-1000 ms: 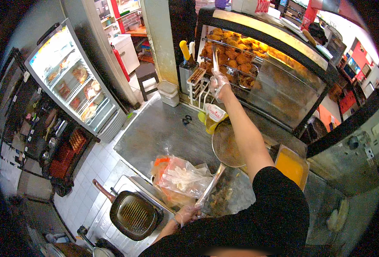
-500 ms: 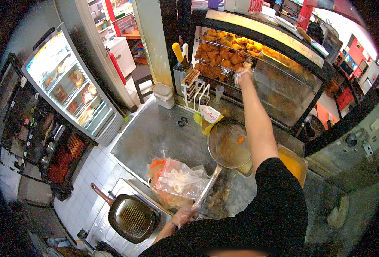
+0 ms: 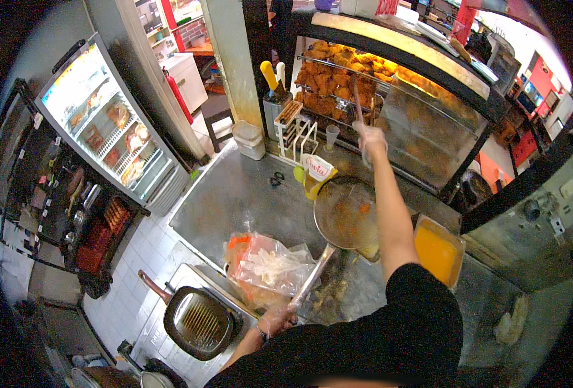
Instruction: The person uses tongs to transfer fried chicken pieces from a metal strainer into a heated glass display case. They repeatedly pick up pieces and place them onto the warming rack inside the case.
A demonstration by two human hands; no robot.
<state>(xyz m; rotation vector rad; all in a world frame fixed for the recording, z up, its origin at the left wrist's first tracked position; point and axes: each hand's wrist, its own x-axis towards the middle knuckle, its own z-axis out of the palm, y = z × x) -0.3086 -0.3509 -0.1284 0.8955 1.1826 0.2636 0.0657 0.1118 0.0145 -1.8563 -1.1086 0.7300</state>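
My left hand [image 3: 278, 321], closed, grips the long metal handle of a large round strainer [image 3: 346, 213]. A few orange crumbs lie in its bowl, which rests over the counter. My right arm reaches forward to the heated display case [image 3: 403, 61]. The right hand [image 3: 372, 141], in what looks like a clear glove, is closed around a long thin utensil [image 3: 357, 107] that points into the case; its exact kind is blurred. Behind its tip lie many pieces of fried chicken [image 3: 331, 77] on a rack.
A plastic bag with clear gloves [image 3: 273, 265] lies on the steel counter [image 3: 225, 187]. Scissors [image 3: 277, 177], a yellow-and-white packet [image 3: 317, 173], a wire rack [image 3: 306, 139] and a lidded tub [image 3: 249, 139] stand farther back. An orange-yellow tray [image 3: 438, 252] sits right; a square grill pan [image 3: 199, 323] left.
My right hand has drawn back a little from the display case, and the thin utensil now shows beyond it. The left hand stays on the strainer handle.
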